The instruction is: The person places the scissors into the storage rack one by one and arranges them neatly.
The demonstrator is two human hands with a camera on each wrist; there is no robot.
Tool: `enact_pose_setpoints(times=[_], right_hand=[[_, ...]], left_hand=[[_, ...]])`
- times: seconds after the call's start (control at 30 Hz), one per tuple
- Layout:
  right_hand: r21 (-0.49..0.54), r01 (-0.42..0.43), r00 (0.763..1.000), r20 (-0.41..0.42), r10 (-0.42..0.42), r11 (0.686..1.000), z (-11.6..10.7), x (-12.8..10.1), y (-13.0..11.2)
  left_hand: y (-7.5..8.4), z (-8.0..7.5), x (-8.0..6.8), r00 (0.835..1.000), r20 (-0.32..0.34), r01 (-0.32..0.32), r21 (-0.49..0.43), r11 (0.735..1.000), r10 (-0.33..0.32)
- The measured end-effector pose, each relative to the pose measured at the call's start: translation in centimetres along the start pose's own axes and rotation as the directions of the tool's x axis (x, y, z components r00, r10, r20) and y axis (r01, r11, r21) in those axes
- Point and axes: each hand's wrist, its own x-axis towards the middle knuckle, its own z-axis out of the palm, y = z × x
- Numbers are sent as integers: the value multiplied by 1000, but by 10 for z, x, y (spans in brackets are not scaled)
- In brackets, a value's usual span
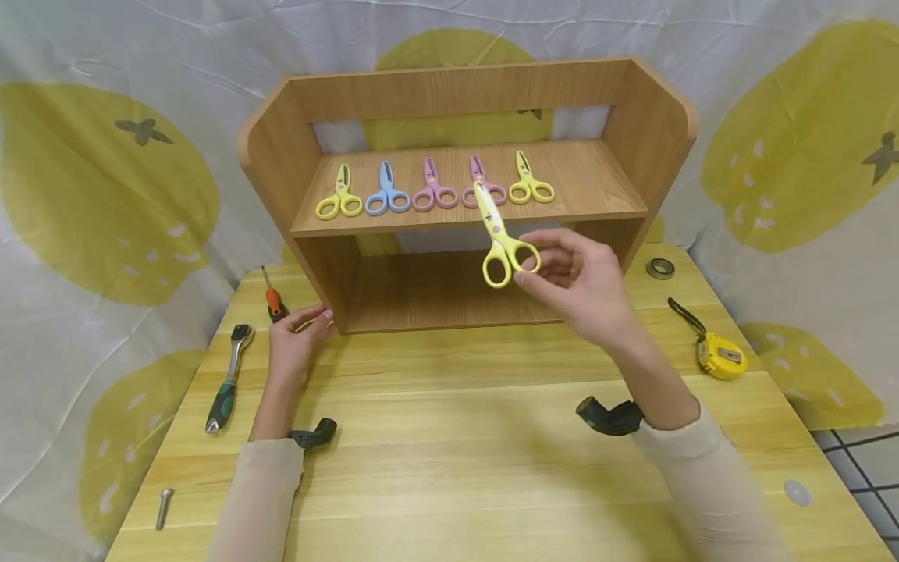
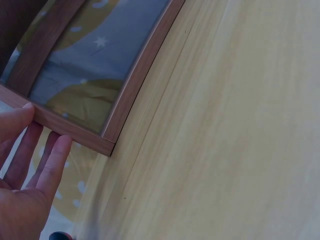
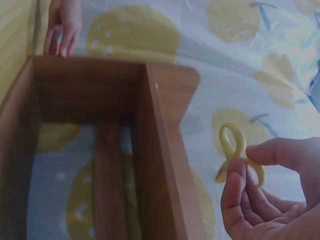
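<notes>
In front of the wooden shelf unit [image 1: 449, 195], the right hand [image 1: 579, 285] holds a pair of yellow scissors [image 1: 500, 238] up in the air, blades pointing away toward the upper shelf. The grip is a light pinch: thumb and fingertips [image 3: 235, 182] closed on one handle loop, the other loop free. Over at the near left corner of the unit, the left hand [image 1: 295, 339] has straight, relaxed fingers [image 2: 52, 162] touching the wooden edge, holding nothing.

On the upper shelf lie five small scissors in a row: yellow [image 1: 339, 199], blue [image 1: 387, 193], pink [image 1: 433, 191], purple [image 1: 483, 187], yellow [image 1: 530, 183]. The held pair hangs just in front of the purple one.

The risk, I'd say, lies in that thin pinch. On one loop alone the scissors could swing or slip and drop to the tabletop [image 1: 463, 437]. Their tip also sits near the row, so a careless push could knock the purple pair askew.
</notes>
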Motion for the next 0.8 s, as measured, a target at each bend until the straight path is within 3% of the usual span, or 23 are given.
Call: enact_pose_setpoints(times=[0.2,0.33,0.47,0.8], right_hand=[[-103,-30,995,-96,20,994,-33,23,-2],[-125,-40,989,-149,21,991,-52,38,4],[-143,-102,979,-188,74,984,-69,50,11],[-208,-234,955,-233,184,950,-83,69,23]], left_hand=[[-1,-1,0,1000,4,-3,-10,1000,3],[0,0,0,1000,5,3,-7,1000,-3],[0,0,-1,1000,1,0,-3,1000,0],[1,2,-1,1000,-5,13,-8,1000,-13]])
